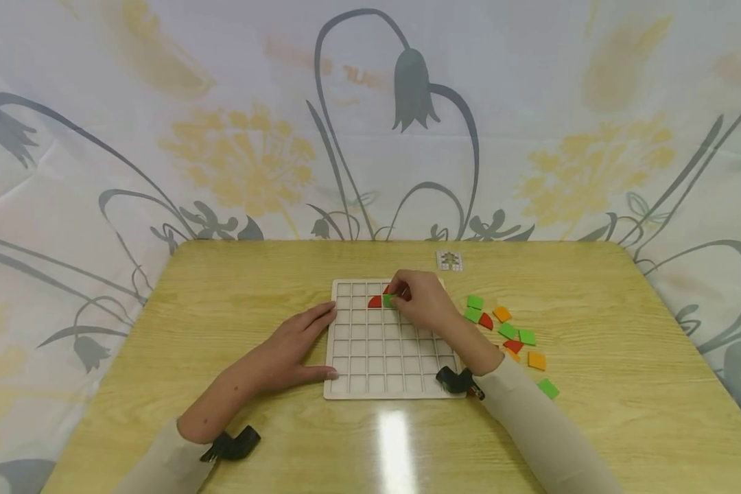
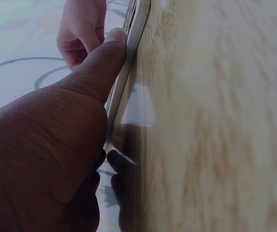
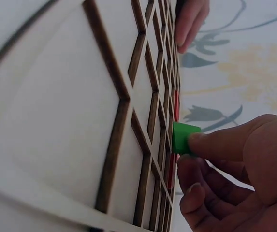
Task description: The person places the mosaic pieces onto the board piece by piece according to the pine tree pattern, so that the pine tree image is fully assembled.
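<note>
- One square board (image 1: 358, 348), off-white, divided by raised strips into a grid of square cells; lies flat on the table.
- One table top (image 1: 624, 412), yellowish wood grain, glossy; extends past the board on every side.
- One bright streak of reflected light (image 1: 395, 446), on the table just before the board's near edge.
- One hanging backdrop (image 1: 500, 41), pale, apparently cloth, printed with grey drooping bell flowers and yellow blossom clusters; rises beyond the board and to either side, creased at the left.
- One small white card (image 1: 449, 261) with a gridded printed figure; on the table, beyond the board's far right corner.
- Loose flat pieces, scattered right of the board: green squares (image 1: 475, 302), orange pieces (image 1: 536, 360), red rounded pieces (image 1: 486, 321).
- Two red quarter-round pieces (image 1: 375, 302), in the board's far rows.
- One green square tile (image 1: 387, 300), at the board beside those red pieces; whether fully seated, I cannot tell.
- My right hand (image 1: 426, 302), over the board, pinching the green square tile between thumb and fingers.
- My left hand (image 1: 290, 350), fingers extended, thumb spread, resting against the board's left edge.
</note>
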A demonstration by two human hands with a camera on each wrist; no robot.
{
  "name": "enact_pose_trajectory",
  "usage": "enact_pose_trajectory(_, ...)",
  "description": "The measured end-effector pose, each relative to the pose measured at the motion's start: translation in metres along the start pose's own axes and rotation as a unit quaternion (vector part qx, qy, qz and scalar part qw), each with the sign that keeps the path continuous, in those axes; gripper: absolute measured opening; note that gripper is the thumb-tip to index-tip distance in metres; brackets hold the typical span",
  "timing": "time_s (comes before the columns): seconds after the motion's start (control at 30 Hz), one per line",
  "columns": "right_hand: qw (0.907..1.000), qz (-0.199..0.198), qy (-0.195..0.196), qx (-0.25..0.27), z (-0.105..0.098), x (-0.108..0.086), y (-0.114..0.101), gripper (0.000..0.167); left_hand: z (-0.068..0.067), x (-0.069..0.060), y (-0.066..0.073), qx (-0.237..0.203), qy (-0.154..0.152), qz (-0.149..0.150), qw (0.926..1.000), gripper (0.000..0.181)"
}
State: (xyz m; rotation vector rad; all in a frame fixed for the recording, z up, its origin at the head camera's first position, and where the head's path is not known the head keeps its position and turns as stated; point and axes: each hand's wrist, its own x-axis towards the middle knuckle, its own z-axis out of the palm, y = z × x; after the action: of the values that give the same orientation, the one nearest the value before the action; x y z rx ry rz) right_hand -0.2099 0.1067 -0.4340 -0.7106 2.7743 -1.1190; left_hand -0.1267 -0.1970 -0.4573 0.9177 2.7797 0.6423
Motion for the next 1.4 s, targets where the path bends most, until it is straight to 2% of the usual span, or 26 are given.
enact_pose_trajectory(0.37,0.9993,-0.024,0.008,-0.027,0.000,0.001,0.007,0.007,-0.001,0.002,0.001,-0.003,0.003,0.002,1.0000,0.104)
enact_pose_trajectory(0.77,0.9991,-0.018,0.006,-0.039,-0.002,-0.002,0.003,0.010,-0.003,-0.001,0.002,-0.010,0.001,0.000,0.9999,0.103)
enact_pose_trajectory(0.97,0.9988,-0.012,0.004,-0.048,-0.011,-0.009,-0.002,0.010,-0.001,0.000,0.002,-0.008,0.000,0.001,1.0000,0.103)
enact_pose_trajectory(1.4,0.9981,-0.044,0.016,-0.039,-0.028,-0.035,-0.008,0.007,-0.001,0.001,0.000,-0.002,-0.003,0.002,1.0000,0.104)
